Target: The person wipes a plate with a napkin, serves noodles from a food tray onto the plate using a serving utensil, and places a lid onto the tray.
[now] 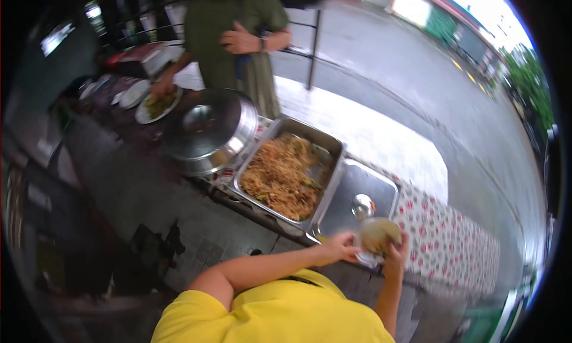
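My left hand and my right hand are on either side of a round, tan bowl-like container. Some food seems to be inside, though blur hides its kind. A pale rim shows below the container, near my left fingertips. My right fingers wrap its right side, while my left fingers close at its left edge. Just beyond lies a shallow metal tray or lid with a small shiny round piece on it. To its left, a deep metal pan holds fried noodles with bits of vegetable.
A large domed metal lid rests left of the noodle pan. Across the table, a person in a green shirt has one hand at a plate of food. A patterned tablecloth extends right, beside a wet road.
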Tool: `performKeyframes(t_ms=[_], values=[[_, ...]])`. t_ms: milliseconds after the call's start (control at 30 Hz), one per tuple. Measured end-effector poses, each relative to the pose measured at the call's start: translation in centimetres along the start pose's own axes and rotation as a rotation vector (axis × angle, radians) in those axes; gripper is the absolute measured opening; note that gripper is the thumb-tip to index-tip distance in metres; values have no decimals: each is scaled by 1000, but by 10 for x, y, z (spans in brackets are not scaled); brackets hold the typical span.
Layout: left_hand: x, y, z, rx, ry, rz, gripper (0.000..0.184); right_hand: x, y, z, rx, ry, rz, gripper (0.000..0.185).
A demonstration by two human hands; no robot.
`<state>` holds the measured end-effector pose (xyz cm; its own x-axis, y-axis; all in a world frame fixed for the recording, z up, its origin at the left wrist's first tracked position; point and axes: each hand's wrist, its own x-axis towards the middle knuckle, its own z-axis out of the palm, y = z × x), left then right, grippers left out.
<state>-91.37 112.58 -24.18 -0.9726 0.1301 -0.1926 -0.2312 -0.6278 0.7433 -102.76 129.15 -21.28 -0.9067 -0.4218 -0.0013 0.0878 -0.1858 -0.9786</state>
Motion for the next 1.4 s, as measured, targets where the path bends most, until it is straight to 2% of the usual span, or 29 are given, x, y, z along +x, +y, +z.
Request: performKeyframes(t_ms=[67, 133, 167, 267, 333, 400, 433, 533, 633, 733, 833, 933, 1033, 1133, 1167, 1300, 1400], values=[[14, -1, 20, 256, 125, 62, 34, 18, -4, -37, -45, 50, -33, 20], [16, -2, 30, 462, 218, 171, 26, 39, 6, -84, -293, 151, -133, 17], [18, -4, 34, 564, 257, 215, 24, 49, 13, -109, -306, 167, -131, 17], [0, -21, 18, 350, 232, 1, 23, 70, 36, -162, -283, 241, -16, 18], [-21, -35, 12, 197, 382, -168, 23, 83, 44, -175, -288, 310, 46, 20], [-33, -64, -4, 95, 503, -203, 23, 90, 53, -187, -352, 387, 67, 25], [-37, -75, -8, 35, 563, -222, 23, 97, 61, -192, -284, 409, 31, 23], [-31, -92, -15, -142, 750, -154, 19, 111, 71, -209, -602, 391, -74, 22], [-22, -89, -13, -165, 751, -100, 17, 116, 70, -211, -769, 411, -15, 23], [-16, -86, -5, -156, 725, -82, 16, 112, 60, -217, -965, 318, 10, 21], [-16, -88, -1, -138, 719, -134, 16, 111, 61, -224, -937, 280, 25, 22], [-19, -95, 3, -84, 729, -170, 16, 101, 61, -218, -926, 362, -96, 24], [-27, -97, 5, -86, 747, -166, 15, 94, 52, -211, -914, 407, 40, 28], [-41, -103, 4, -47, 761, -154, 15, 91, 42, -204, -1023, 510, -197, 35], [-44, -104, 2, -23, 755, -149, 14, 90, 34, -199, -1148, 594, -241, 40], [-56, -101, -5, 8, 713, -152, 17, 70, -17, -161, -870, 629, -269, 32], [-72, -89, -10, 73, 670, -100, 22, 48, -35, -140, -863, 635, -359, 23]])
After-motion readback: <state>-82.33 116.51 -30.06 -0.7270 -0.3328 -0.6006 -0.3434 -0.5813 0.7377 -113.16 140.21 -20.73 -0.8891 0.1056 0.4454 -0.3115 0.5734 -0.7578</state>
